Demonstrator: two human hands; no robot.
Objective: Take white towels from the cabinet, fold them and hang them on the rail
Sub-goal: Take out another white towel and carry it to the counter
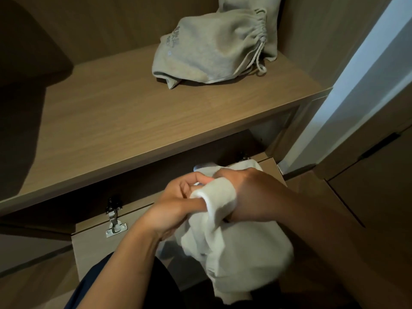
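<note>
Nearest the head camera, two bare forearms reach forward over a dark trouser leg (124,284) at the bottom edge. Between them hangs one white towel (236,259), bunched and drooping below the hands, its lower part blurred. The left hand (178,201) has its fingers curled and its thumb laid along a folded edge of the towel, pinching that edge. The right hand (240,188) is clamped on the same towel from the other side, with a thick fold of cloth wrapped over its knuckles. The two hands touch at the fold. Another patch of the white cloth shows just behind the right hand.

Under the hands a drop-down cabinet door (93,246) of pale wood grain lies open, tilted toward the person. Two metal hinges show along its back edge: one silver hinge (114,216) at the left, and a second hinge (242,156) half hidden in shadow near the towel.

Above the open compartment runs a broad wooden shelf (116,121) in the same oak-toned laminate, with matching wood back and side walls; the left side lies in deep shadow. On the shelf, toward its back right, lies one grey drawstring bag (211,47), slumped against the side wall, with its cords trailing at the right. Printed writing shows on the bag, too blurred to read.

At the right stand a pale vertical panel (356,97) and another wooden cabinet front (379,179) with a dark recessed handle (379,146).
</note>
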